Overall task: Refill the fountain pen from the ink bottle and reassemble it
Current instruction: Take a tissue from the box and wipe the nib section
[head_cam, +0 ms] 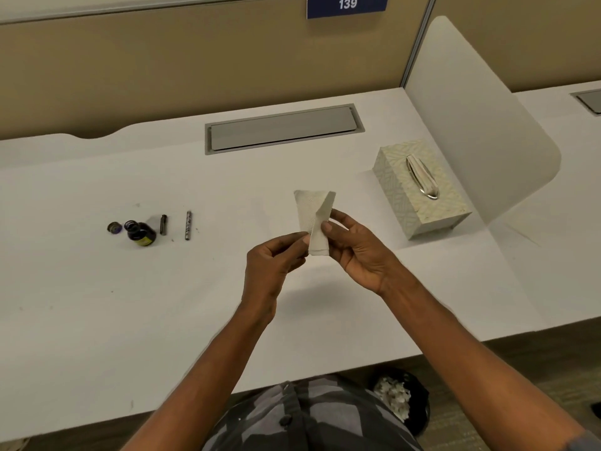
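A white folded tissue (314,213) is held upright above the middle of the desk. My left hand (276,265) pinches its lower left edge, and my right hand (354,245) grips its lower right side between thumb and fingers. Whether a pen part is wrapped inside the tissue cannot be told. Far to the left stands the open dark ink bottle (140,233), with its cap (114,227) lying just left of it. Two pen parts lie right of the bottle: a short dark piece (163,224) and a longer patterned barrel (188,224).
A patterned tissue box (419,187) stands at the right, close to a white curved divider (481,125). A grey cable hatch (283,128) is set into the desk at the back. A bin with crumpled tissues (400,398) sits on the floor under the desk edge.
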